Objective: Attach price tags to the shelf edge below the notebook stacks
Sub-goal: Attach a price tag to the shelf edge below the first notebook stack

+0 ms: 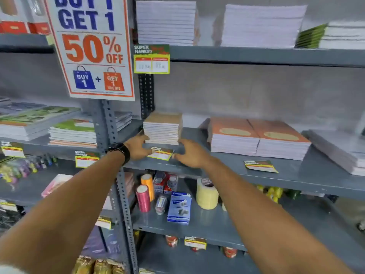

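A yellow-edged price tag [161, 154] lies on the grey middle shelf [227, 173], just in front of a small stack of brown-covered notebooks [163, 128]. My left hand [137, 148], with a black watch on the wrist, pinches the tag's left end. My right hand [190, 153] holds its right end. A second loose price tag [260, 166] lies flat on the same shelf, in front of two wide stacks of orange-covered notebooks [258, 138]. A third tag [151, 58] hangs from the edge of the upper shelf, below white notebook stacks [166, 22].
A big "Buy 1 Get 1 50% off" sign [90, 46] hangs at upper left beside the perforated upright [122, 186]. On the shelf below are ribbon rolls [145, 191], blue packets [179, 207] and a yellow tape roll [207, 193]. The left bay holds green notebooks [73, 131] and hanging tags.
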Available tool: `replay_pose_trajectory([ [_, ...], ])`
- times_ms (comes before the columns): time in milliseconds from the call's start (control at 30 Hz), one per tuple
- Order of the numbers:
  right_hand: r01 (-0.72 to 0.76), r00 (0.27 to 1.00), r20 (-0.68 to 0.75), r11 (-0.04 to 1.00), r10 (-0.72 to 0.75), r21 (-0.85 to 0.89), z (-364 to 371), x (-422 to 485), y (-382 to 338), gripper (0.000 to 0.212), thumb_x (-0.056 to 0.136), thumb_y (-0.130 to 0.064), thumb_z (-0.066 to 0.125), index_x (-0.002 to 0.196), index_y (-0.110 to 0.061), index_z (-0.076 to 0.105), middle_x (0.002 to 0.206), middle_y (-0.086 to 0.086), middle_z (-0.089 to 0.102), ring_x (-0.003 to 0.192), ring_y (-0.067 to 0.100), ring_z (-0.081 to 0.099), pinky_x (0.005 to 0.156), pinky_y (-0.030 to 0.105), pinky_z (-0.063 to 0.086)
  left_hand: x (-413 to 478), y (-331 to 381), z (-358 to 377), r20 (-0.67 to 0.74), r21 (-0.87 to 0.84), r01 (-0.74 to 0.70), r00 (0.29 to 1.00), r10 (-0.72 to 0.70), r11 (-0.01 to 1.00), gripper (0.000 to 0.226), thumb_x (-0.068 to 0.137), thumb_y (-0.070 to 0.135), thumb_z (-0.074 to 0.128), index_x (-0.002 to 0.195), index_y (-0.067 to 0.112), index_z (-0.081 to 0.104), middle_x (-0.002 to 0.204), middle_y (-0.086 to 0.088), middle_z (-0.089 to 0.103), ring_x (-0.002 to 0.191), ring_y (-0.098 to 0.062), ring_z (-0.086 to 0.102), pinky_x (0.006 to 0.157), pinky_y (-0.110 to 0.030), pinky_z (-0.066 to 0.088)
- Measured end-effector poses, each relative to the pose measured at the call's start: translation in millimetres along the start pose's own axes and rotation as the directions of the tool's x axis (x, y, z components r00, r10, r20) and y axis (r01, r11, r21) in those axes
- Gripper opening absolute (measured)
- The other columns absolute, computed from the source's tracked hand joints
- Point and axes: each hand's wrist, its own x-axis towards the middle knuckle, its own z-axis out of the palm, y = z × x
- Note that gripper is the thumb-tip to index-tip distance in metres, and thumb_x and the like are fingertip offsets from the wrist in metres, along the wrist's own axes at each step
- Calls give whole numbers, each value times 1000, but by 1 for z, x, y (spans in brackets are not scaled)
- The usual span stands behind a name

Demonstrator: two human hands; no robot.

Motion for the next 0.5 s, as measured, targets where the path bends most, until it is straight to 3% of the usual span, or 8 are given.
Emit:
replay_pose_trajectory([
  [133, -115, 988, 105, 993, 114, 0, 20, 23, -4, 62, 85, -30, 69, 138, -11, 43, 139, 12, 53, 119, 29, 54, 89, 29, 41, 11, -13, 2, 133, 17, 43, 990, -45, 999, 79, 75, 59, 61, 140, 22, 36, 148, -5, 41, 132, -25, 42, 110, -40, 36],
  [267, -185, 977, 97, 982, 187, -36, 39, 52, -2, 70, 81, -39, 69, 140, -15, 41, 135, 11, 56, 114, 28, 57, 86, 30, 44, 26, -18, 9, 144, 38, 37, 989, -43, 999, 77, 78, 55, 61, 142, 21, 34, 149, -5, 41, 131, -26, 43, 109, -38, 36],
  [400, -208, 976, 63, 978, 208, -16, 49, 69, -2, 66, 78, -39, 71, 135, -18, 46, 127, 12, 61, 107, 28, 61, 81, 31, 46, 27, -6, 13, 178, -22, 35, 984, -31, 999, 73, 84, 37, 65, 144, 15, 30, 147, -7, 43, 129, -25, 45, 105, -32, 38],
  [500, -229, 973, 23, 972, 228, 53, 52, 78, -2, 53, 74, -27, 77, 120, -14, 54, 109, 10, 66, 91, 25, 62, 69, 29, 47, 33, -9, 13, 173, -196, 103, 983, -69, 975, 62, 82, 15, 69, 136, 17, 39, 126, -11, 55, 106, -26, 57, 88, -32, 49],
])
